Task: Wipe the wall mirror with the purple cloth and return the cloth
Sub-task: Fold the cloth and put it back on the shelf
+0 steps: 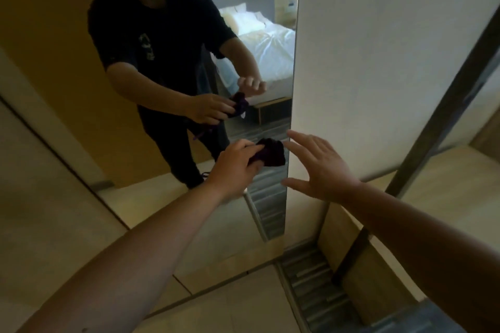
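The left hand (235, 163) grips the bunched purple cloth (270, 153) with curled fingers, against the wall mirror (267, 67) low on the glass. At three o'clock, the right hand (322, 167) hovers, fingers spread.

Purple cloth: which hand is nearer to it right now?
Left. The left hand grips the bunched purple cloth in front of the mirror. The right hand hovers just right of the cloth, fingers spread, holding nothing.

Purple cloth (270, 153) soft, matt, crumpled; mirror (173, 67) glossy smooth glass; wall (378, 48) matt, pale, smooth.
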Tool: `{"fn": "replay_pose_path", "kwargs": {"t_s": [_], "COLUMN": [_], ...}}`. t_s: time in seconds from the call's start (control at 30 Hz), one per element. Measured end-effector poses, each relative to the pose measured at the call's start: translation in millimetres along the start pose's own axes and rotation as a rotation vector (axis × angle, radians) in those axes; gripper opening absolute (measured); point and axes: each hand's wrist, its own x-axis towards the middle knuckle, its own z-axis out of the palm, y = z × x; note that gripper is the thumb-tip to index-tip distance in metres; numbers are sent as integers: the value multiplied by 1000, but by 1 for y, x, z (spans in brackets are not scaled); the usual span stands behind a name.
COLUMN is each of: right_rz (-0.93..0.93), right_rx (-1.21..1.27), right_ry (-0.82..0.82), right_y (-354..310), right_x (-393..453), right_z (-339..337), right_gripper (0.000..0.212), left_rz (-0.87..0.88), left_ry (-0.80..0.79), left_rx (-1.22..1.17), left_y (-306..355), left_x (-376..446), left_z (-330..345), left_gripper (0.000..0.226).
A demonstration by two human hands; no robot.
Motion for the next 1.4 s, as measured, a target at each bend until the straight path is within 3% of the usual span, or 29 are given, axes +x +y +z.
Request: {"fn": "replay_pose_path", "kwargs": {"t_s": [0.2, 0.3, 0.4, 0.53, 0.6, 0.7, 0.93, 1.2, 1.4], "right_rz": [-92, -94, -32, 173, 270, 347, 399, 364, 344], "right_rx": [-103, -93, -49, 25, 75, 125, 124, 60, 145], "right_ry": [25, -8, -102, -282, -321, -377, -568, -758, -852], "right_y": [-43, -59, -69, -73, -70, -58, 13, 107, 178], "right_x": [25, 25, 17, 1, -9, -26, -76, -138, -180], "right_z": [-97, -126, -144, -159, -166, -177, -212, -222, -227], "right_gripper": [72, 53, 26, 22, 21, 19, 26, 44, 19], "left_rz": [-37, -57, -52, 9, 53, 110, 226, 185, 219], "left_ry": [-348, -462, -592, -702, -726, -641, -593, -661, -730], "left_rx": [-129, -119, -78, -79, -85, -41, -40, 92, 70], "left_y": [66, 80, 92, 102, 107, 118, 172, 264, 307], "left_x": [1, -5, -13, -25, -31, -39, -13, 46, 71], "left_z": [-111, -129, -131, -115, -97, -66, -16, 59, 101], "left_gripper": [21, 17, 12, 29, 38, 51, 9, 24, 19]}}
